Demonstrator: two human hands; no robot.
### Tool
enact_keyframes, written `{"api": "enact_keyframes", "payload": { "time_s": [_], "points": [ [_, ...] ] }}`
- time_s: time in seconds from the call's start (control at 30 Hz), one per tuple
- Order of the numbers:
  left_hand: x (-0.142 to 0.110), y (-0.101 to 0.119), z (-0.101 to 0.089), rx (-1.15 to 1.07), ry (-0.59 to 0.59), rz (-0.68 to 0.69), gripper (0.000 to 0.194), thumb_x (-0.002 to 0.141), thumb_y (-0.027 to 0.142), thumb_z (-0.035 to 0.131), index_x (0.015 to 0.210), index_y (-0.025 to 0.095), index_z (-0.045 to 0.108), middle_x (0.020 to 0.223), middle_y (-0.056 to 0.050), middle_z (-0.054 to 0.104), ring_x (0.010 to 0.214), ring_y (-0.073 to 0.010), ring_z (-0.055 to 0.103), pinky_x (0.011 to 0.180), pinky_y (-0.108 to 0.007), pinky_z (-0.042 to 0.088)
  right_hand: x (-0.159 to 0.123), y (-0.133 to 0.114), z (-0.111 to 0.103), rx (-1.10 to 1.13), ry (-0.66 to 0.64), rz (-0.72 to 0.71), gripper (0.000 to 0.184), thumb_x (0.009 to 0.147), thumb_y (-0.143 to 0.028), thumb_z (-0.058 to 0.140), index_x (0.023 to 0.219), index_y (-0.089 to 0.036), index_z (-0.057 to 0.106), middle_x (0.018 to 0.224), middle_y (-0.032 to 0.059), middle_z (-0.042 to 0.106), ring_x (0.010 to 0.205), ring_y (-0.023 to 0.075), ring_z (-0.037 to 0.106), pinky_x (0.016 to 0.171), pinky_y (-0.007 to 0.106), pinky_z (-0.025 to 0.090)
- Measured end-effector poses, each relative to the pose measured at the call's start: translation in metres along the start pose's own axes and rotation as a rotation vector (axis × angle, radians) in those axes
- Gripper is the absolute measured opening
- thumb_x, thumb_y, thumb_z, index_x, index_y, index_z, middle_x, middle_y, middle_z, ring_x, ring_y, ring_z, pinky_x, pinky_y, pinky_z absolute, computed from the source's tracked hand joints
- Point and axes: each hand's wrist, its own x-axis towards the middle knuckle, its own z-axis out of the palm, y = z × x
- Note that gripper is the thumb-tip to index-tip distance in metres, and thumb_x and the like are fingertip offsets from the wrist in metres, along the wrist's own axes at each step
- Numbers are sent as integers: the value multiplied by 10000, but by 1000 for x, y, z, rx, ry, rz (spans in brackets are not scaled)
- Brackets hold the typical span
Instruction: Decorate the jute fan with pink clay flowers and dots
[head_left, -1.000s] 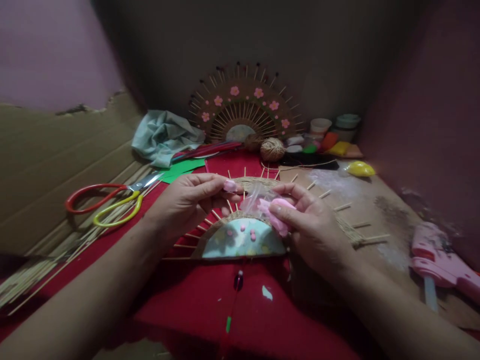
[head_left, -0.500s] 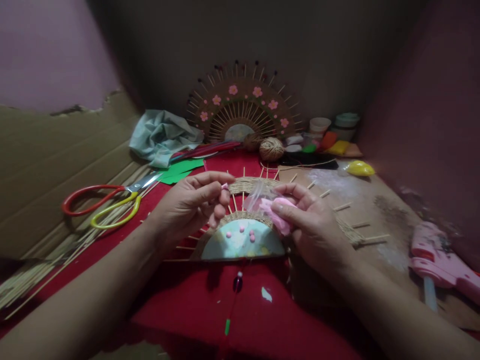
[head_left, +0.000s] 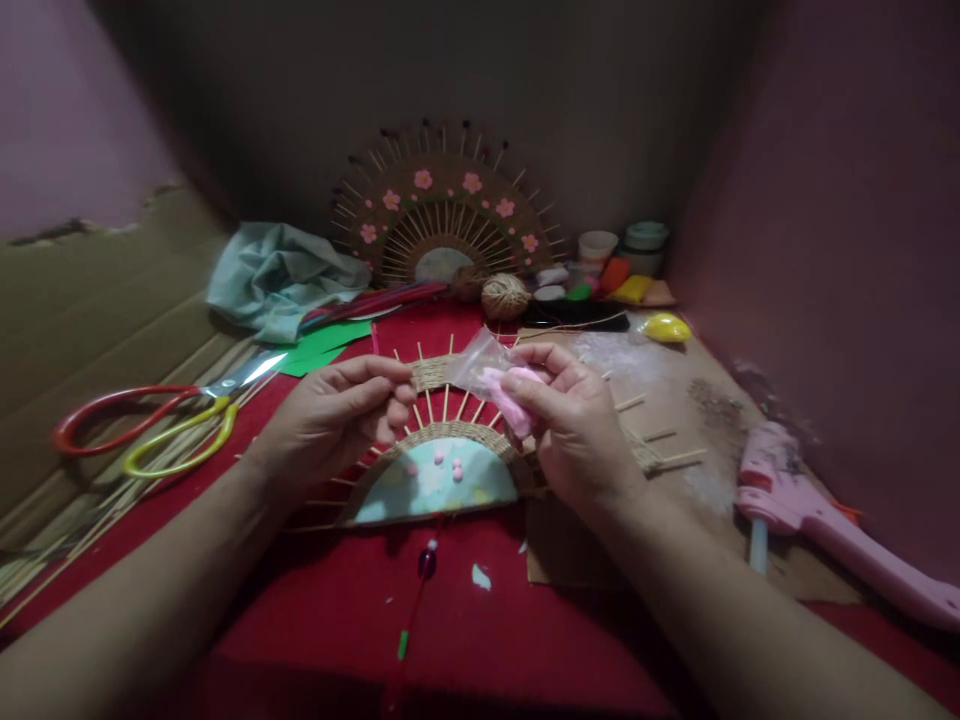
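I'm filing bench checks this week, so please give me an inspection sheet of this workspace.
Surface: red covering, brown cardboard at right.
Work pieces: woven fan, four pink balls on its blue base.
Hands: right hand grips pink lump and clear bag; left hand curled, contents unclear.
Clutter: scissors at left, twine ball, white scrap, glue gun.
Cables: nothing seen for certain.
Surroundings: flowered fan standing behind; dark wall.

No legible text, labels, brands, numbers or signs on any object, near or far, left or right.
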Motion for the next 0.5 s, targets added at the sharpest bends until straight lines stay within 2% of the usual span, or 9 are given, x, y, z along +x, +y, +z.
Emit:
{"api": "enact_keyframes", "payload": {
  "time_s": [0.07, 0.13, 0.23, 0.33, 0.43, 0.5],
  "points": [
    [1, -2, -4, 38, -21, -19, 59, 702, 142, 709, 743, 185, 705, 639, -15, 653, 438, -73, 569, 345, -125, 442, 1, -2, 0, 2, 0, -2, 290, 647, -262, 714, 862, -215, 525, 638, -56, 545, 458, 62, 428, 409, 213, 328],
    [3, -5, -8, 60, -42, 8, 80, 665, 210, 758, 698, 195, 687, 571, 5, 616, 381, -74, 518, 307, -145, 401, 2, -2, -1, 4, 7, -15, 283, 654, -257, 704, 869, -218, 523, 690, -41, 567, 490, 70, 454, 425, 220, 343],
    [6, -8, -14, 17, -60, 129, 163, 595, 237, 812, 653, 192, 667, 548, 20, 582, 418, -66, 504, 342, -141, 405, 3, -1, -5, 21, 18, -3, 281, 657, -247, 702, 873, -217, 525, 724, -35, 575, 486, 68, 447, 419, 220, 342],
    [6, -9, -16, 21, -94, 189, 120, 621, 223, 801, 681, 193, 702, 596, 14, 589, 473, -68, 540, 390, -147, 442, 3, 1, -8, 39, 19, 40, 283, 664, -255, 717, 874, -213, 531, 701, -41, 568, 467, 65, 428, 402, 215, 330],
    [2, -8, -15, 51, -106, 153, 88, 665, 217, 776, 744, 195, 744, 655, -11, 627, 486, -84, 577, 414, -178, 494, 3, 2, -10, 40, 40, 73, 290, 670, -262, 729, 884, -212, 541, 681, -50, 562, 470, 66, 435, 417, 214, 345],
    [0, -6, -14, 37, -104, 89, 114, 699, 212, 753, 813, 196, 754, 695, -28, 655, 511, -104, 610, 432, -200, 527, 2, 2, -10, 46, 54, 94, 305, 673, -257, 734, 920, -210, 562, 736, -33, 601, 516, 77, 492, 455, 218, 384]
  ]
}}
